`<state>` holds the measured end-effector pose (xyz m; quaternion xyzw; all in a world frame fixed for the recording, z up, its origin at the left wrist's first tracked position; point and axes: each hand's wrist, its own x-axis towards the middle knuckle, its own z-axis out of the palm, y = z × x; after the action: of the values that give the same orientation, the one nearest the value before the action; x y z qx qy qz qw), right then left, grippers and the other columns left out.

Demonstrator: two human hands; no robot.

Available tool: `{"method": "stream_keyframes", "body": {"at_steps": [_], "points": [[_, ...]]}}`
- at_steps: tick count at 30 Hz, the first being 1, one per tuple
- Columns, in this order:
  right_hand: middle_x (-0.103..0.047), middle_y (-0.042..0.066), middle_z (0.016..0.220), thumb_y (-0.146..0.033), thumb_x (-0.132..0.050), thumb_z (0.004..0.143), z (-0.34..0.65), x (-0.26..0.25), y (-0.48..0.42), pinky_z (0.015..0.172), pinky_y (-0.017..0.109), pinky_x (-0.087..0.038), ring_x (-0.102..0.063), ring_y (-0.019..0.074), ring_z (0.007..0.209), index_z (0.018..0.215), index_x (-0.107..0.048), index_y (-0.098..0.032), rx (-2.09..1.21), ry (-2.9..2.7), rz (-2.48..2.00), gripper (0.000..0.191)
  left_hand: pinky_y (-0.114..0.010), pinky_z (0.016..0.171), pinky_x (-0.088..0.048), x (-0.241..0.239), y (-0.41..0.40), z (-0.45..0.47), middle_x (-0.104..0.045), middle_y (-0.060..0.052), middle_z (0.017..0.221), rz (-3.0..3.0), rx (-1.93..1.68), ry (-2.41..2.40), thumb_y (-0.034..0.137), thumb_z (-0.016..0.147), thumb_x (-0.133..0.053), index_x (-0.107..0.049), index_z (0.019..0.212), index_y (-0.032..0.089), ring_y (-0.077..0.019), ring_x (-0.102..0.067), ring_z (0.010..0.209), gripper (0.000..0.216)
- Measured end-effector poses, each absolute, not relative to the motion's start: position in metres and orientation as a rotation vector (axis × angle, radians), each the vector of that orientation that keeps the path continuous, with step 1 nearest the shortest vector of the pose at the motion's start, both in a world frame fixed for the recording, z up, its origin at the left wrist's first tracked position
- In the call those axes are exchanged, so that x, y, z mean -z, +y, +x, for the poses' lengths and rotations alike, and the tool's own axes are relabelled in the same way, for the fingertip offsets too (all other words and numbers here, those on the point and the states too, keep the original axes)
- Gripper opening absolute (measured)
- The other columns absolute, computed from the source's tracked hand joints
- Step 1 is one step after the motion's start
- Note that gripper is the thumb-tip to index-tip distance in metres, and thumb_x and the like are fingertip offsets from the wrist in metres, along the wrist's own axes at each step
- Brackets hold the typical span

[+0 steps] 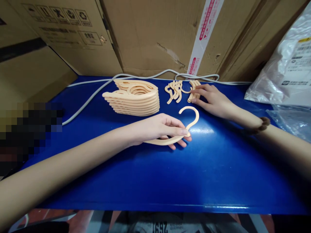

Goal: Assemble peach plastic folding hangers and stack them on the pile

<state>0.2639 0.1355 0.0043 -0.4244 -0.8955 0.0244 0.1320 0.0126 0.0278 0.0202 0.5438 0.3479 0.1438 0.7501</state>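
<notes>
My left hand [167,129] is closed around a cream plastic hanger piece [165,141], thumb pressed on the joint where a curved hook [195,116] rises. Part of this piece is hidden under the palm and forearm. Farther back on the right, my right hand [211,98] reaches over a small row of cream hanger pieces [194,85], its fingertips on them; whether it grips one I cannot tell. Just left of that row lies a loose bunch of cream curved pieces [175,90]. A neat stack of cream hanger parts [134,100] stands behind my left forearm.
The blue table [170,181] runs beneath everything. Cardboard boxes [150,38] wall off the back and left. A white cable [89,106] winds along the rear and left. On the right stands a white plastic package [274,71], with a clear bag [289,118] before it.
</notes>
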Motion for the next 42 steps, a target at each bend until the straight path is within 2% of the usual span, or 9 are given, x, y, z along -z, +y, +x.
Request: {"method": "stream_keyframes", "body": {"at_steps": [3,9,18,22,24,26,33,39,42], "points": [[-0.055,0.017,0.138,-0.056,-0.040,0.096,0.254,-0.004,0.128,0.107,0.053,-0.039,-0.049,0.0358,0.126,0.134,-0.060,-0.016,-0.048,-2.623,-1.210,0.059,-0.021,0.078,-0.059,-0.018,0.028,0.011,-0.072,-0.012,0.115,1.096,-0.335,0.737,0.020,0.092,-0.066,-0.070,0.108,0.011,-0.0164,-0.072,0.097,0.018],[-0.056,0.016,0.137,-0.054,-0.037,0.098,0.246,-0.009,0.123,0.105,0.051,-0.040,-0.052,0.0338,0.123,0.133,-0.059,-0.016,-0.053,-2.654,-1.148,0.056,-0.020,0.070,-0.059,-0.014,0.026,0.014,-0.074,-0.012,0.111,1.003,-0.446,0.765,0.019,0.090,-0.069,-0.068,0.104,0.011,-0.0171,-0.074,0.090,0.016],[-0.064,0.015,0.127,-0.047,-0.034,0.100,0.257,-0.014,0.127,0.097,0.048,-0.045,-0.059,0.0326,0.117,0.129,-0.058,-0.016,0.038,-2.551,-1.278,0.049,-0.028,0.066,-0.062,-0.011,0.021,0.014,-0.072,-0.012,0.102,0.932,-0.601,0.801,0.021,0.098,-0.058,-0.055,0.099,0.013,-0.0175,-0.074,0.078,0.009],[-0.072,0.012,0.105,-0.044,-0.050,0.094,0.262,-0.019,0.118,0.079,0.041,-0.049,-0.066,0.0304,0.095,0.122,-0.061,-0.017,0.080,-2.494,-1.353,0.041,-0.029,0.065,-0.063,-0.010,0.022,0.016,-0.070,-0.008,0.094,0.956,-0.629,0.810,0.020,0.098,-0.057,-0.055,0.101,0.013,-0.0154,-0.071,0.075,0.007],[-0.073,0.007,0.088,-0.040,-0.057,0.089,0.265,-0.021,0.113,0.071,0.038,-0.048,-0.067,0.0279,0.081,0.117,-0.063,-0.018,0.063,-2.467,-1.434,0.036,-0.025,0.058,-0.061,-0.010,0.021,0.016,-0.069,-0.007,0.092,0.986,-0.640,0.823,0.019,0.098,-0.055,-0.056,0.106,0.013,-0.0135,-0.068,0.070,0.010],[-0.072,0.005,0.082,-0.038,-0.058,0.088,0.269,-0.021,0.108,0.068,0.037,-0.047,-0.066,0.0256,0.075,0.114,-0.065,-0.020,0.024,-2.446,-1.470,0.032,-0.021,0.051,-0.058,-0.010,0.021,0.016,-0.067,-0.006,0.091,1.023,-0.646,0.831,0.018,0.098,-0.054,-0.057,0.112,0.013,-0.0116,-0.065,0.066,0.015],[-0.062,0.014,0.119,-0.039,-0.052,0.087,0.285,-0.021,0.097,0.083,0.040,-0.051,-0.066,0.0258,0.091,0.117,-0.069,-0.017,-0.059,-2.484,-1.415,0.040,-0.018,0.046,-0.054,-0.010,0.021,0.015,-0.064,-0.005,0.092,1.048,-0.652,0.820,0.018,0.097,-0.054,-0.059,0.118,0.013,-0.0098,-0.062,0.063,0.022],[-0.061,0.013,0.110,-0.021,-0.052,0.076,0.290,-0.025,0.083,0.074,0.040,-0.051,-0.064,0.0263,0.083,0.125,-0.063,-0.018,-0.052,-2.586,-1.478,0.050,-0.017,0.046,-0.054,-0.009,0.022,0.015,-0.063,-0.005,0.095,1.032,-0.671,0.809,0.018,0.096,-0.055,-0.061,0.118,0.014,-0.0096,-0.063,0.064,0.023],[-0.059,0.014,0.110,-0.017,-0.048,0.077,0.287,-0.021,0.075,0.077,0.042,-0.050,-0.062,0.0284,0.090,0.124,-0.062,-0.017,0.083,-2.623,-1.436,0.049,-0.017,0.046,-0.053,-0.008,0.021,0.015,-0.063,-0.005,0.096,1.030,-0.673,0.816,0.018,0.096,-0.056,-0.061,0.118,0.015,-0.0098,-0.063,0.065,0.023]]}}
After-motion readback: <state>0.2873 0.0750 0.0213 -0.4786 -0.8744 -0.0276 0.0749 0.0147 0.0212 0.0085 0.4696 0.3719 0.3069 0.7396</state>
